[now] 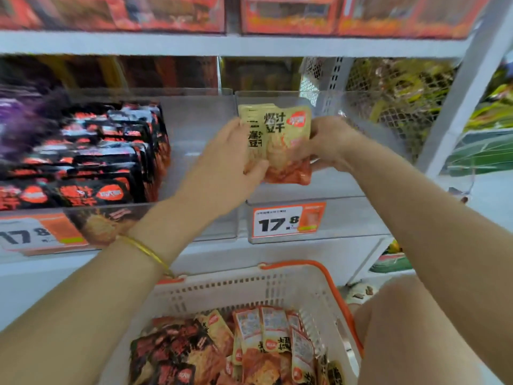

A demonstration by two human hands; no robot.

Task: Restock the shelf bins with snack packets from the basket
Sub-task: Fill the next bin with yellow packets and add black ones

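Note:
Both my hands hold a small stack of yellow snack packets [277,140] upright over the right clear shelf bin [333,215]. My left hand [233,159] grips the stack's left edge, thumb across the front. My right hand [324,143] grips its right edge. The bin beneath the packets looks bare inside. Below, a white basket [277,287] with orange handles holds several yellow and black snack packets [249,348].
The left clear bin [194,129] is partly filled with rows of black packets [111,151]. Price tags reading 17.8 [286,220] hang on both bin fronts. A shelf of red boxes [291,15] runs above. A white upright post [466,87] stands at right.

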